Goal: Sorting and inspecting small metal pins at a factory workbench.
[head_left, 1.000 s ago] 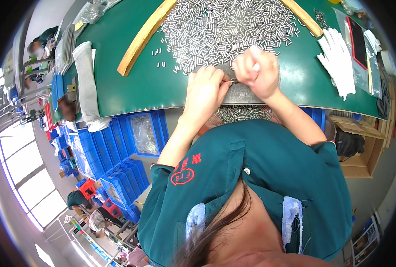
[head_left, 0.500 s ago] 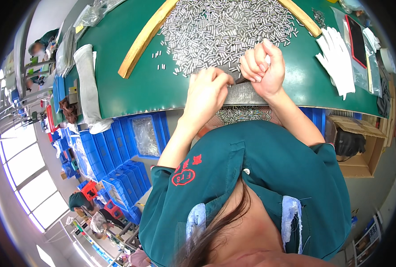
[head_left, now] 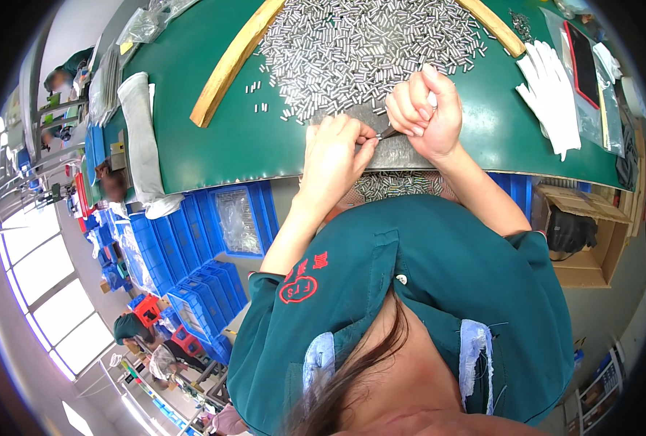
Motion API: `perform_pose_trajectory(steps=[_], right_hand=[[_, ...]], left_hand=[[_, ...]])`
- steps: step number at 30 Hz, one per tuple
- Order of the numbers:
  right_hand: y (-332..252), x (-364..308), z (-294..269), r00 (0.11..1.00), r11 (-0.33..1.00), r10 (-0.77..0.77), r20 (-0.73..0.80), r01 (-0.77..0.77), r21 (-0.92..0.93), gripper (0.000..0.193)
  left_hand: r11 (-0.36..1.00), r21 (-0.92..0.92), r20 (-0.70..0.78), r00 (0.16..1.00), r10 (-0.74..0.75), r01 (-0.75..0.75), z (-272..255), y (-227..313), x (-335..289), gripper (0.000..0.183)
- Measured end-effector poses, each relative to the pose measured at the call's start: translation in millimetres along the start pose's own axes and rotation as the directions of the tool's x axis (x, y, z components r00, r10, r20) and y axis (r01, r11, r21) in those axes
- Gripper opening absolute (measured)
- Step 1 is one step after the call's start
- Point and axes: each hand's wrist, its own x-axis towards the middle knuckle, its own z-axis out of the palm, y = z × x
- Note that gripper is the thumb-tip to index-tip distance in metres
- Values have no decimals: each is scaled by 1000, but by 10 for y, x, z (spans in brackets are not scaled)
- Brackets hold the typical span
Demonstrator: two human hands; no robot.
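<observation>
My left hand (head_left: 334, 149) is closed, thumb and fingertips pinching a small metal pin (head_left: 379, 136) above a dark grey plate (head_left: 403, 154) at the table's near edge. My right hand (head_left: 426, 115) is wrapped round a slim tool with a dark tip (head_left: 389, 132); something pale shows at the top of the fist. The tool's tip meets the pin's right end or lies very close to it. Its exact kind is hidden by my fingers. Just beyond both hands spreads a heap of short silvery metal pins (head_left: 381, 62).
Wooden strips flank the heap at left (head_left: 236, 65) and right (head_left: 493, 27). White gloves (head_left: 548, 98) and a red-edged phone (head_left: 583, 65) lie at right, a grey sleeve (head_left: 140, 123) at left. Below the table edge, a container holds more pins (head_left: 392, 187). Blue crates (head_left: 210, 294) stand lower left.
My left thumb and fingers have come together on a pin and moved against the tool's tip. My right hand stays wrapped round the tool, shifted slightly left.
</observation>
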Motion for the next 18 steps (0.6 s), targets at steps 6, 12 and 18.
perform_pose_trajectory(steps=[6,12,18], right_hand=[[-5,2,-6,1000,1000,-4,2,4,27,49],[24,-48,62,999,996,-30,42,33,-83,49],[99,-81,67,972,932,-125,201,184,-311,43]], left_hand=[[999,-28,4,1000,-27,27,34,-20,-15,13],[999,-46,-20,999,-29,28,52,-26,-37,13],[1000,6,-1,1000,-22,22,30,-10,-16,13]])
